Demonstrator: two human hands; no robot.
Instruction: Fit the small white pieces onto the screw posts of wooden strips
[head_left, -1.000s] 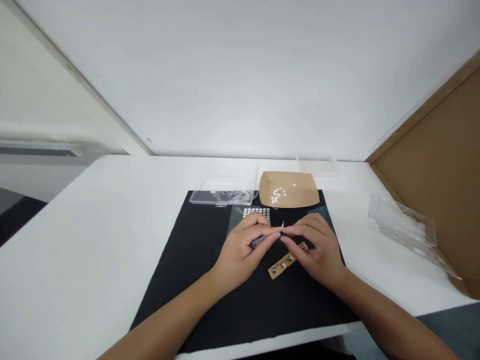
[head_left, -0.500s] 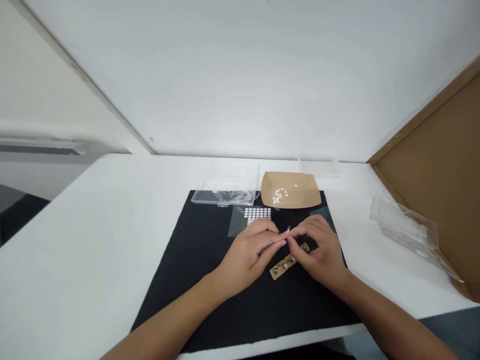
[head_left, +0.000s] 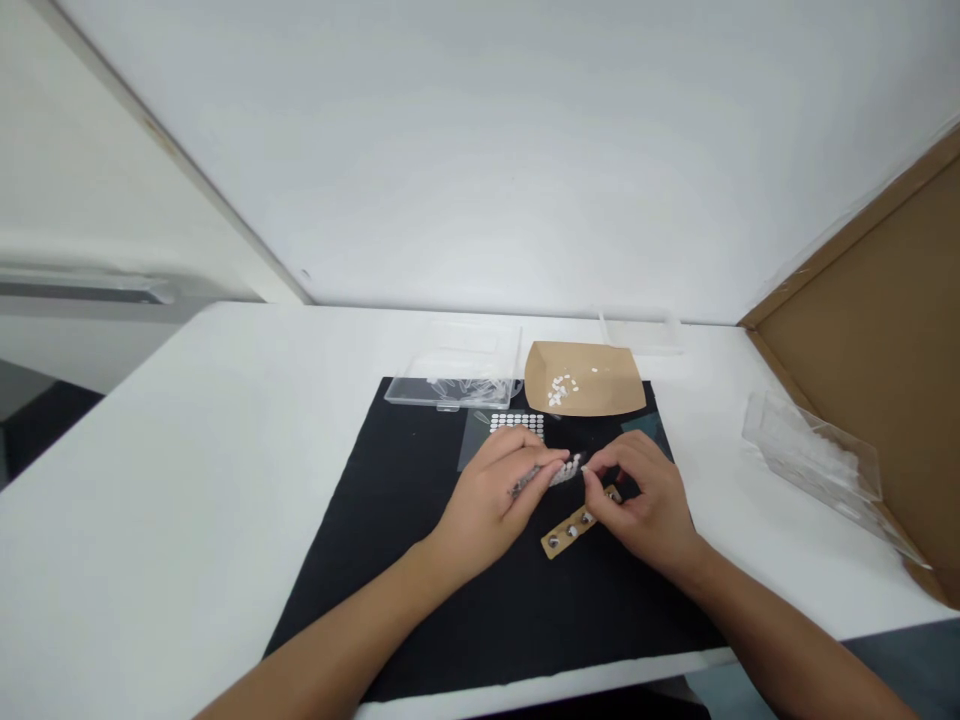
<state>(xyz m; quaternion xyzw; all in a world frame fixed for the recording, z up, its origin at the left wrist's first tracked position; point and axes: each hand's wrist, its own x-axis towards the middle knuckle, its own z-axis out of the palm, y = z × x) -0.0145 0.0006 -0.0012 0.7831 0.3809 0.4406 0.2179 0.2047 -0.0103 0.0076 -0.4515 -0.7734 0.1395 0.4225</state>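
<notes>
My left hand [head_left: 506, 485] pinches a small strip [head_left: 568, 468] with rows of white oval dots between thumb and fingers; a dark tip shows at its far end. Close beside that end, my right hand [head_left: 637, 490] has its thumb and forefinger closed on a tiny white piece [head_left: 586, 469]. Below the hands lies a tan bar [head_left: 561, 541] with several round metallic pieces on it, its upper end partly behind my right fingers. Behind my left hand, a clear sheet of white oval dots [head_left: 517, 422] lies flat, partly covered.
A black mat [head_left: 405, 560] lies under the work. At its far edge stand an open clear plastic case [head_left: 450, 392] with clear slivers and a tan paper tray [head_left: 607, 395] with white bits. Clear packaging [head_left: 810, 460] lies at right by a cardboard panel [head_left: 870, 330].
My hands have come slightly apart at the fingertips. The strip's white dots now show between them, and the tiny white piece is in my right fingertips.
</notes>
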